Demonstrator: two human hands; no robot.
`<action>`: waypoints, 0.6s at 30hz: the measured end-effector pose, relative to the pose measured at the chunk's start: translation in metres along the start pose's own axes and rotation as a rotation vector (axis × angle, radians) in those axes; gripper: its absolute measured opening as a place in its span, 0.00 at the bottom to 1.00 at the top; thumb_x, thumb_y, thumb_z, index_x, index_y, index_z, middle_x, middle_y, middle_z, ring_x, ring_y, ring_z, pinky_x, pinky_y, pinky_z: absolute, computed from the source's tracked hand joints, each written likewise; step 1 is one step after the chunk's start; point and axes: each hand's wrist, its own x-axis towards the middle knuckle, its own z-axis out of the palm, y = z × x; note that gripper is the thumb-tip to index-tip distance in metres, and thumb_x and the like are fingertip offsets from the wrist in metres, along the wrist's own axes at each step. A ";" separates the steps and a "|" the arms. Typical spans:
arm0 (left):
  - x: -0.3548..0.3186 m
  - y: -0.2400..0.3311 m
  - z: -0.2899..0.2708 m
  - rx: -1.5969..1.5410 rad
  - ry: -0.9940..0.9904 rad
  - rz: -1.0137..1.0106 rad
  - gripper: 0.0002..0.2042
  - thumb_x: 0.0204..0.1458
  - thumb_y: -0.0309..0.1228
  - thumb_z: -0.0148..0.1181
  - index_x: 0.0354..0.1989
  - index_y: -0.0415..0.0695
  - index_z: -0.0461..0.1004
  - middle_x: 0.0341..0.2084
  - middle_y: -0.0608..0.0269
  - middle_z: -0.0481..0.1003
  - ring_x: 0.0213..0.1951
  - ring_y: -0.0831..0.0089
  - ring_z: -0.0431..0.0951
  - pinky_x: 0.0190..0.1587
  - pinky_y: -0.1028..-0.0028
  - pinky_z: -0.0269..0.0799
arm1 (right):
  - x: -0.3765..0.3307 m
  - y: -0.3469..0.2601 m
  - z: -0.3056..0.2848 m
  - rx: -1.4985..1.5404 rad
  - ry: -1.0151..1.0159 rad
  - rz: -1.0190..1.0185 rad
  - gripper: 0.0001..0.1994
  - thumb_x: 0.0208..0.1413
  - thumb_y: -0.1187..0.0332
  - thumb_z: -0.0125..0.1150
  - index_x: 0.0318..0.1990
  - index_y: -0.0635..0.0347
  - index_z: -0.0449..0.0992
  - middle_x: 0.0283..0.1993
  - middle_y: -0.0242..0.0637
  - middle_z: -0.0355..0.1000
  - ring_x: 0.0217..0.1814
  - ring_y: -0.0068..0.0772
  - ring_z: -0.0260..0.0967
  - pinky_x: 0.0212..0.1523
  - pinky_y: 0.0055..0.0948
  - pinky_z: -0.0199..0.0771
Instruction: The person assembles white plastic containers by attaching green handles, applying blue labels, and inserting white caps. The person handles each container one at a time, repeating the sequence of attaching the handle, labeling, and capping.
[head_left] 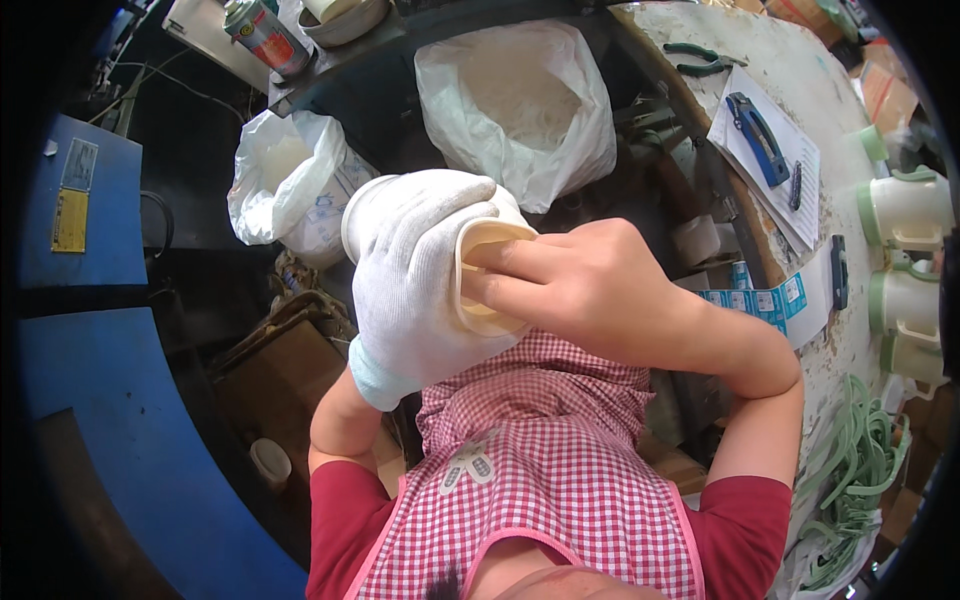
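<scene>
A cream, hollow plastic cup (466, 272) lies sideways in front of my chest, its round opening facing right. My left hand (415, 265), in a white knit glove with a pale blue cuff, is wrapped around its body. From the right, my bare right hand (580, 285) reaches two fingers into that opening. The other fingers are curled back, and the fingertips are hidden inside the cup, so whatever they may pinch does not show.
Two white plastic bags (515, 110) (285, 180) stand ahead. On the right worktable (750, 40) are pliers (703, 60), a blue utility knife (757, 140) on papers, cream jugs with green parts (905, 212) and green strips (850, 480). Blue machine panels (150, 440) flank my left.
</scene>
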 end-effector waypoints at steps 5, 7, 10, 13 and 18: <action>-0.002 0.003 0.002 -0.103 -0.030 -0.041 0.40 0.35 0.32 0.83 0.63 0.44 0.74 0.60 0.54 0.76 0.60 0.52 0.76 0.66 0.57 0.69 | 0.008 -0.003 -0.005 -0.013 -0.100 0.023 0.05 0.46 0.68 0.69 0.31 0.53 0.80 0.29 0.32 0.77 0.30 0.37 0.81 0.28 0.34 0.81; -0.004 0.004 0.001 -0.129 -0.060 -0.086 0.40 0.35 0.31 0.83 0.64 0.46 0.74 0.61 0.55 0.75 0.60 0.53 0.76 0.66 0.58 0.69 | 0.012 -0.004 -0.006 0.002 -0.122 0.038 0.05 0.46 0.68 0.70 0.32 0.53 0.81 0.29 0.33 0.77 0.30 0.38 0.82 0.28 0.35 0.81; -0.008 0.008 -0.002 -0.117 -0.108 -0.204 0.39 0.35 0.32 0.84 0.62 0.45 0.75 0.60 0.55 0.76 0.60 0.53 0.76 0.65 0.57 0.70 | 0.013 -0.005 -0.008 0.011 -0.164 0.095 0.09 0.46 0.69 0.70 0.37 0.52 0.80 0.34 0.33 0.76 0.33 0.35 0.81 0.29 0.34 0.80; -0.006 0.011 -0.003 0.019 -0.061 -0.109 0.38 0.35 0.33 0.84 0.60 0.44 0.76 0.58 0.54 0.77 0.59 0.52 0.77 0.65 0.56 0.71 | 0.009 -0.007 -0.007 0.035 -0.200 0.111 0.10 0.46 0.70 0.70 0.38 0.52 0.79 0.35 0.33 0.75 0.34 0.34 0.81 0.29 0.33 0.79; -0.001 0.009 0.002 -0.089 -0.008 -0.120 0.37 0.34 0.33 0.84 0.59 0.44 0.77 0.57 0.54 0.77 0.59 0.51 0.77 0.64 0.57 0.71 | 0.012 -0.012 0.001 0.039 -0.127 0.121 0.09 0.46 0.70 0.70 0.36 0.53 0.78 0.34 0.33 0.74 0.34 0.36 0.80 0.29 0.33 0.79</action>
